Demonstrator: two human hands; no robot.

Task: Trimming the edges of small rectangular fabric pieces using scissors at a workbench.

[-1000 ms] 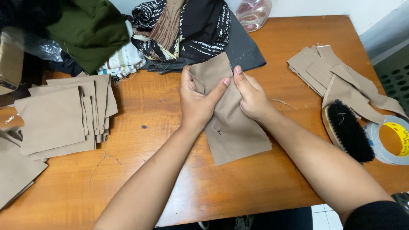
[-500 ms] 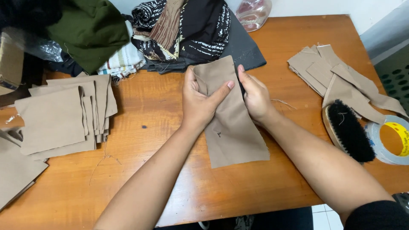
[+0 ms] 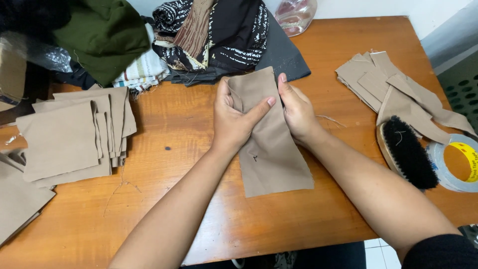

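tan cloth piece [image 3: 271, 149], soft and limp, pinched at its top edge by left hand [image 3: 234, 119] and right hand [image 3: 298, 112], mid-tabletop [image 3: 199, 209].

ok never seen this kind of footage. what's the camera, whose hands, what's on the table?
There is no machine here: a person wears one camera on the head, looking down at their own two bare hands over a wooden table. The left hand and right hand both grip the top of a tan fabric piece that has a small dark mark. At the left lies a stack of cut tan pieces, at the right a looser pile of tan pieces, a black-bristled brush and a roll of tape. Bundled dark and patterned cloth sits at the back.
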